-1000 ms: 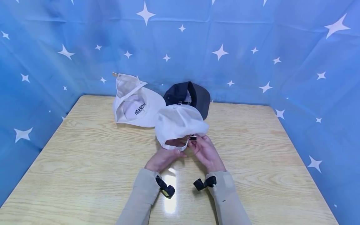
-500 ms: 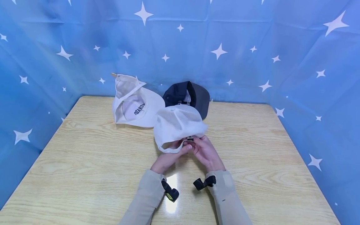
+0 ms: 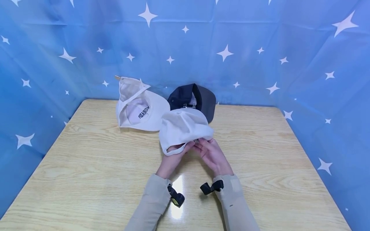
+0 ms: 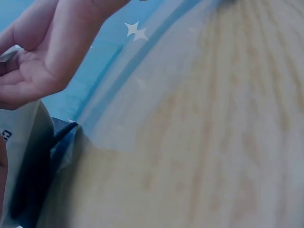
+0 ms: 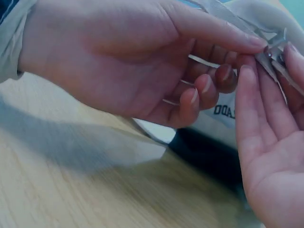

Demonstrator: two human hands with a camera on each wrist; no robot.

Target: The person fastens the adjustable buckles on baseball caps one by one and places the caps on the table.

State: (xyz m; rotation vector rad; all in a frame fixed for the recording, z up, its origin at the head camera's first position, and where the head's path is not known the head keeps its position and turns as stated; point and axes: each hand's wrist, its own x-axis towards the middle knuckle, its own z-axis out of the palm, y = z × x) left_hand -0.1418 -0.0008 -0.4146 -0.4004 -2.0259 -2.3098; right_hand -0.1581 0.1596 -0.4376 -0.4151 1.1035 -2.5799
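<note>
A white cap (image 3: 185,126) stands mid-table, crown upward and back opening toward me. My left hand (image 3: 173,160) and right hand (image 3: 214,157) meet at the right side of its back strap (image 3: 177,150). In the right wrist view, my left hand (image 5: 128,57) pinches the strap under its thumb. My right hand (image 5: 270,128) pinches it from the other side, around a small metal buckle (image 5: 275,53). Dark lettering shows on the cap beneath. The left wrist view catches my right hand (image 4: 52,52) in part; most of the cap is out of that view.
Behind on the left, another white cap (image 3: 159,110) lies with its inside showing. A dark navy cap (image 3: 208,102) sits behind the held one. The wooden table (image 3: 86,166) ends at a blue star-patterned cloth (image 3: 248,77).
My left hand has shifted right along the strap toward my right hand. The buckle, visible earlier in the head view, is now mostly covered by fingers.
</note>
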